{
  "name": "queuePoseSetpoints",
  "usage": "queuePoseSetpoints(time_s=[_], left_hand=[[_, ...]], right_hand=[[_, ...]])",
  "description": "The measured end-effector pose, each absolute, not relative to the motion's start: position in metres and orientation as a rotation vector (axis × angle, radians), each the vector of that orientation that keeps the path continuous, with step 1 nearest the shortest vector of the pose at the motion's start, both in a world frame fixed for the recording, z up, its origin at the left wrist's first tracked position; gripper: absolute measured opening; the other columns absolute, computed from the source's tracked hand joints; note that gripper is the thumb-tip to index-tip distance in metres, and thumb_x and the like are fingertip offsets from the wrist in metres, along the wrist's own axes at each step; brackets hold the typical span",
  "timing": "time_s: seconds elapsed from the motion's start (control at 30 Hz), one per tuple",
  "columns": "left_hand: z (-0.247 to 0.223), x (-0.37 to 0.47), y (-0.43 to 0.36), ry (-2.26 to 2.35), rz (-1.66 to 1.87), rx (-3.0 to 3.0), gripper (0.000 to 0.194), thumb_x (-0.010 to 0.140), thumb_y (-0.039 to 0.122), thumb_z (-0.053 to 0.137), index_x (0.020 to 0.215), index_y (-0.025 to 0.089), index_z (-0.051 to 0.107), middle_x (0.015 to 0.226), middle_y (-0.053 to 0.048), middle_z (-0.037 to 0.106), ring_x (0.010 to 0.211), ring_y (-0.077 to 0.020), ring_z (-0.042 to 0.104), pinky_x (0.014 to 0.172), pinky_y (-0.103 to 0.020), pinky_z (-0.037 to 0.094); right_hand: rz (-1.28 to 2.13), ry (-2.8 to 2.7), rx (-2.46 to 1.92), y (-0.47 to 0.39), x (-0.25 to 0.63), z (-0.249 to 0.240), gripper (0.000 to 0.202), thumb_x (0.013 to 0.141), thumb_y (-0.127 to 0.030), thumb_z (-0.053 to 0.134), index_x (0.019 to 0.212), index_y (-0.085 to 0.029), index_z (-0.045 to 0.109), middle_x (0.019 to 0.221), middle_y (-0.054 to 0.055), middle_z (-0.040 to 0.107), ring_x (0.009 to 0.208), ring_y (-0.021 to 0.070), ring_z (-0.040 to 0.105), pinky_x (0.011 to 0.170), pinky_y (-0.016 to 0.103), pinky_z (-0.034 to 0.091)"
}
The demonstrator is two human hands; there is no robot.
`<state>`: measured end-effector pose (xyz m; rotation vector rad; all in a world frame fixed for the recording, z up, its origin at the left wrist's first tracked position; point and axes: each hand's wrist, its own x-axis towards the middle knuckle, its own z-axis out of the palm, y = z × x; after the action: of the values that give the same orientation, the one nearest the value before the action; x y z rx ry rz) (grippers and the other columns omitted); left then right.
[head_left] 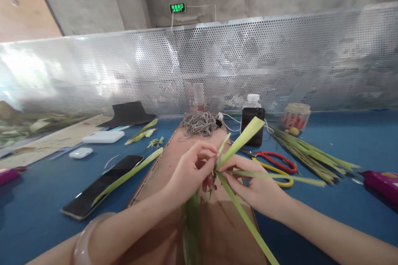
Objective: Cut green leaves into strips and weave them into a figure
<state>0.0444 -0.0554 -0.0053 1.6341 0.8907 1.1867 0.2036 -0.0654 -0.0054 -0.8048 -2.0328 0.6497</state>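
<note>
Several pale green leaf strips meet at one point between my hands, over the brown board. My left hand pinches that meeting point from the left, thumb and index finger together. From the right, my right hand closes thumb and fingers on the same strips. One strip points up and right, another runs out over the right hand, and a long one hangs down to the bottom edge. Below the left hand a darker green leaf lies along the board. Fingers hide the exact crossing.
On the brown board sits grey cord. Left: a black phone, a leaf strip, white cases. Right: red-and-yellow scissors, an upright phone, a leaf bundle, a jar. Behind stands a perforated metal screen.
</note>
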Motion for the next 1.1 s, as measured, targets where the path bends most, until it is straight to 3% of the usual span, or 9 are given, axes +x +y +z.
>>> queuePoseSetpoints(time_s=[0.1, 0.2, 0.33, 0.5, 0.77, 0.87, 1.0, 1.1], left_hand=[[-0.004, 0.042, -0.055, 0.854, 1.094, 1.687, 0.008, 0.077, 0.023, 0.049, 0.079, 0.016, 0.054, 0.058, 0.003, 0.055, 0.044, -0.0087, 0.054, 0.043, -0.019, 0.044], [-0.006, 0.041, -0.053, 0.822, 1.088, 1.698, 0.013, 0.076, 0.025, 0.053, 0.082, 0.016, 0.058, 0.061, 0.001, 0.058, 0.052, -0.0100, 0.054, 0.051, -0.021, 0.046], [-0.007, 0.044, -0.053, 0.952, 1.117, 1.731, 0.017, 0.071, 0.030, 0.060, 0.079, 0.015, 0.060, 0.059, 0.001, 0.058, 0.048, -0.0089, 0.052, 0.047, -0.020, 0.043], [-0.002, 0.050, -0.058, 1.022, 1.195, 1.653, 0.016, 0.075, 0.029, 0.055, 0.075, 0.015, 0.060, 0.060, 0.001, 0.059, 0.045, -0.0079, 0.052, 0.046, -0.020, 0.045], [-0.001, 0.049, -0.060, 0.945, 1.370, 1.539, 0.013, 0.078, 0.028, 0.054, 0.075, 0.015, 0.054, 0.061, 0.002, 0.060, 0.053, -0.0092, 0.057, 0.049, -0.019, 0.048], [-0.001, 0.049, -0.062, 0.943, 1.405, 1.523, 0.012, 0.079, 0.026, 0.053, 0.075, 0.016, 0.053, 0.063, 0.001, 0.061, 0.055, -0.0097, 0.057, 0.050, -0.019, 0.048], [0.000, 0.051, -0.063, 0.896, 1.448, 1.510, 0.008, 0.080, 0.024, 0.051, 0.078, 0.016, 0.053, 0.069, 0.001, 0.063, 0.058, -0.0099, 0.058, 0.053, -0.020, 0.049], [0.000, 0.051, -0.063, 0.862, 1.452, 1.532, 0.006, 0.079, 0.022, 0.051, 0.081, 0.017, 0.053, 0.072, 0.001, 0.062, 0.058, -0.0097, 0.057, 0.054, -0.021, 0.048]], right_hand=[[0.835, -1.914, -0.845, -0.065, 0.203, -0.006, 0.008, 0.081, -0.021, 0.045, 0.084, -0.017, 0.052, 0.078, 0.004, 0.060, 0.067, 0.0150, 0.059, 0.056, 0.026, 0.049], [0.768, -1.891, -0.899, -0.062, 0.203, -0.009, 0.007, 0.079, -0.020, 0.046, 0.083, -0.017, 0.052, 0.076, 0.004, 0.061, 0.065, 0.0150, 0.059, 0.055, 0.026, 0.049], [0.510, -1.976, -0.925, -0.060, 0.202, -0.009, 0.008, 0.077, -0.016, 0.048, 0.079, -0.018, 0.056, 0.073, 0.003, 0.062, 0.063, 0.0141, 0.057, 0.053, 0.024, 0.046], [0.473, -1.943, -0.924, -0.062, 0.201, -0.005, 0.010, 0.079, -0.017, 0.048, 0.079, -0.018, 0.058, 0.072, 0.002, 0.062, 0.058, 0.0123, 0.056, 0.048, 0.022, 0.045], [0.232, -1.921, -0.751, -0.060, 0.203, -0.004, 0.010, 0.078, -0.014, 0.049, 0.079, -0.019, 0.057, 0.074, 0.002, 0.063, 0.064, 0.0129, 0.058, 0.057, 0.023, 0.048], [0.317, -1.896, -0.721, -0.060, 0.203, -0.005, 0.009, 0.079, -0.015, 0.049, 0.079, -0.019, 0.057, 0.077, 0.004, 0.062, 0.069, 0.0140, 0.059, 0.060, 0.025, 0.050], [0.599, -1.811, -0.791, -0.063, 0.202, -0.005, 0.006, 0.080, -0.020, 0.050, 0.081, -0.018, 0.055, 0.080, 0.005, 0.058, 0.062, 0.0128, 0.056, 0.047, 0.023, 0.050], [0.812, -1.732, -0.822, -0.065, 0.202, -0.006, 0.008, 0.080, -0.026, 0.051, 0.083, -0.018, 0.052, 0.079, 0.003, 0.055, 0.061, 0.0122, 0.055, 0.047, 0.024, 0.050]])
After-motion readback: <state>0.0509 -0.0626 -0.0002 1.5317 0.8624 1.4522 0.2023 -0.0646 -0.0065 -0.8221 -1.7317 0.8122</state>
